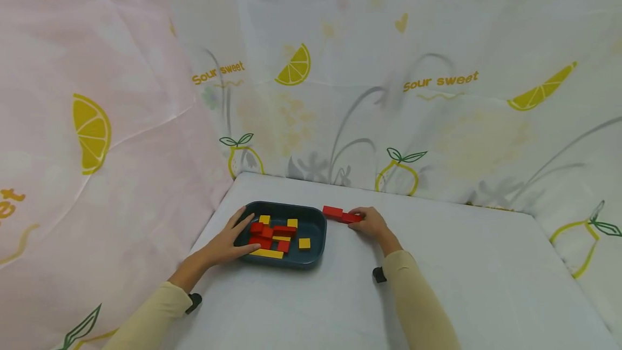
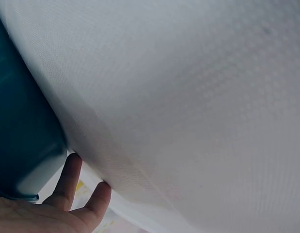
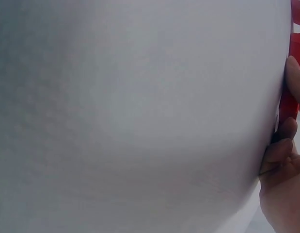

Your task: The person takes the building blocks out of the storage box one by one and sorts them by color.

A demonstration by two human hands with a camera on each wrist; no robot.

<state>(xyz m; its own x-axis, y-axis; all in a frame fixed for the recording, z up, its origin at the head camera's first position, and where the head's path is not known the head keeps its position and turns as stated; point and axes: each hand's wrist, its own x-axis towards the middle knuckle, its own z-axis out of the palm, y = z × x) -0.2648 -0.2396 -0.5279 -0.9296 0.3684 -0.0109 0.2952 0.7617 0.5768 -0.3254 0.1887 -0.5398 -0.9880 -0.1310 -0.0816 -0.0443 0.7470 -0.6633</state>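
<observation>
A dark blue tray (image 1: pixel 318 234) holds several red blocks (image 1: pixel 262 233) and several yellow blocks (image 1: pixel 304 244). My left hand (image 1: pixel 224 243) rests over the tray's left side, thumb and fingers spread and mostly straight across the rim. In the left wrist view, two of its fingers (image 2: pixel 97 206) stand beside the tray's outer wall (image 2: pixel 23 116), near the white surface. To the right of the tray, my right hand (image 1: pixel 372 223) pinches a red block (image 1: pixel 350 218) low at the table. A second red block (image 1: pixel 332 211) lies end to end with it, close to the tray's rim.
The white-covered table (image 1: pixel 466 263) extends right and toward me. A lemon-print cloth (image 1: pixel 340 123) hangs behind it, and a pinkish one (image 1: pixel 131 139) stands at the left edge. Dark wrist cameras (image 1: pixel 379 275) sit by both sleeves.
</observation>
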